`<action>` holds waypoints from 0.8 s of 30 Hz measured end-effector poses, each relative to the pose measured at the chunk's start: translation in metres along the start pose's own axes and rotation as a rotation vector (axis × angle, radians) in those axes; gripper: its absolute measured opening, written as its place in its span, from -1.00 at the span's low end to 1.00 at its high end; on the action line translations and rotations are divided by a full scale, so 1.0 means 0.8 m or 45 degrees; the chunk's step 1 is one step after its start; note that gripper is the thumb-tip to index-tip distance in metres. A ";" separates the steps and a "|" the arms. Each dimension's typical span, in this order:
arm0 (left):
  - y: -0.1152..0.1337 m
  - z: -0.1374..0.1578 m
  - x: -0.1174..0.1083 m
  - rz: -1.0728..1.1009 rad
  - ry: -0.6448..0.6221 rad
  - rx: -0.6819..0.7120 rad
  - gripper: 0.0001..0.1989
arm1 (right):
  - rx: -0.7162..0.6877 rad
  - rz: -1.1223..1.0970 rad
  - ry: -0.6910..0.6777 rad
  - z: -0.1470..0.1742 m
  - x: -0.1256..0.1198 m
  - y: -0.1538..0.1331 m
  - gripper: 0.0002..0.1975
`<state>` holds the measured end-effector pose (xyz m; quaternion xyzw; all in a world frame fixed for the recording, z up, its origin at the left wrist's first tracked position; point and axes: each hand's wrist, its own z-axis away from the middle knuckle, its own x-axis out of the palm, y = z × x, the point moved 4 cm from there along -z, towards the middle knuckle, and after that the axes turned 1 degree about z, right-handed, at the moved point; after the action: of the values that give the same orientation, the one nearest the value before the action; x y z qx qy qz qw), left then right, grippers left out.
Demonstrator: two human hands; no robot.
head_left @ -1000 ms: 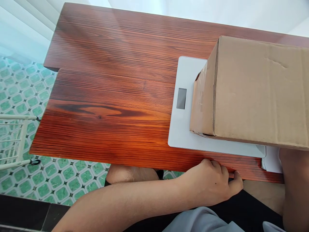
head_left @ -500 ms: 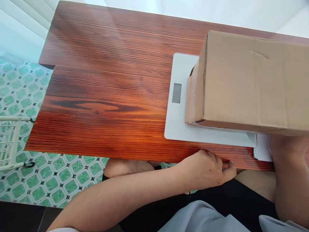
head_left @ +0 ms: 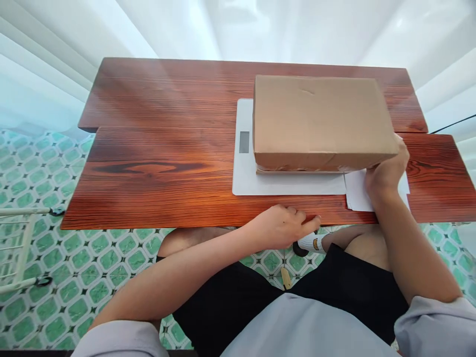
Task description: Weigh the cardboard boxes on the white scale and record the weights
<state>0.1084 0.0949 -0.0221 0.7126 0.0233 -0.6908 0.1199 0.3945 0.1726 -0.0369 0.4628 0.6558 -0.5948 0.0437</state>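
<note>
A closed brown cardboard box lies over a flat white digital scale, whose small grey display shows at the left with no readable figures. The box's right end juts past the scale. My right hand grips the box at its near right corner, with the fingertips partly hidden behind it. Under that wrist lie white paper sheets. At the table's front edge rests my left hand, fingers loosely stretched and holding nothing, apart from the scale.
The reddish wooden table has a stepped left end. White curtains hang behind it. A pale metal rack on wheels stands at the left on the green tiled floor. My legs are beneath the front edge.
The view has pulled back and turned, so the whole box and my right hand now show. My left hand stays at the table edge, and the box still lies over the scale.
</note>
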 end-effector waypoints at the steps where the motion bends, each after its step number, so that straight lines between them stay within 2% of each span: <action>1: 0.000 0.000 0.000 -0.011 -0.016 -0.003 -0.49 | 0.122 -0.212 0.042 0.001 -0.003 0.000 -0.75; 3: 0.000 -0.001 0.002 -0.025 -0.061 -0.015 -0.46 | 0.332 -0.644 0.065 0.005 -0.005 -0.004 -0.78; 5: -0.001 -0.002 0.004 -0.028 -0.117 -0.027 -0.44 | 0.316 -0.895 0.056 0.010 -0.007 -0.017 -0.72; 7: -0.001 -0.004 0.004 -0.027 -0.174 -0.039 -0.43 | 0.245 -1.028 0.024 0.013 -0.010 -0.027 -0.66; 12: 0.002 -0.009 -0.004 0.002 -0.271 -0.116 -0.44 | 0.215 -1.126 -0.018 0.013 -0.012 -0.028 -0.61; 17: 0.002 -0.007 -0.022 0.112 -0.235 -0.242 -0.52 | 0.100 -0.982 0.046 0.014 -0.016 -0.029 -0.60; 19: -0.002 -0.005 -0.034 0.196 -0.092 -0.284 -0.56 | 0.055 -0.901 0.036 0.015 -0.017 -0.028 -0.56; 24: -0.028 0.018 -0.084 0.519 0.812 -0.487 -0.71 | -0.032 -0.819 -0.099 0.022 -0.016 -0.022 -0.39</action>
<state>0.0872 0.1228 0.0411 0.8456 0.0457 -0.3811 0.3709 0.3812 0.1537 -0.0213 0.2083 0.7736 -0.5871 -0.1158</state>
